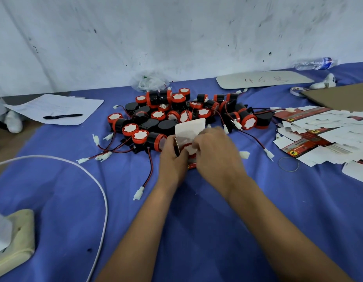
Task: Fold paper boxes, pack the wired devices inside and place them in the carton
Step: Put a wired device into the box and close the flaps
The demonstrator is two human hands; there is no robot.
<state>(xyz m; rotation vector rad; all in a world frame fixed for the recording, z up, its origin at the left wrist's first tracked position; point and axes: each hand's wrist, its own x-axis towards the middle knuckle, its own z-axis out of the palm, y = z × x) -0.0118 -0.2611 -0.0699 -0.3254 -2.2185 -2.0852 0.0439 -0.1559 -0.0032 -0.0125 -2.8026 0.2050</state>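
A small red-and-white paper box (189,127) stands on the blue cloth with its white top flap raised. My left hand (172,159) grips the box's left side. My right hand (215,151) curls over the box opening, its fingers on a red-and-white wired device (189,148) that sits partly inside. Most of that device is hidden by my fingers. Just behind the box lies a pile of several black-and-red devices (182,112) with red-black wires and white plugs. Flat unfolded boxes (319,135) are stacked at the right.
A brown carton flap (343,96) juts in at the far right. A pen on paper sheets (62,116) lies at the left, a white cable (101,192) curves over the cloth, and a white card (264,79), a water bottle (317,63) and a rubber band (288,164) lie at the right.
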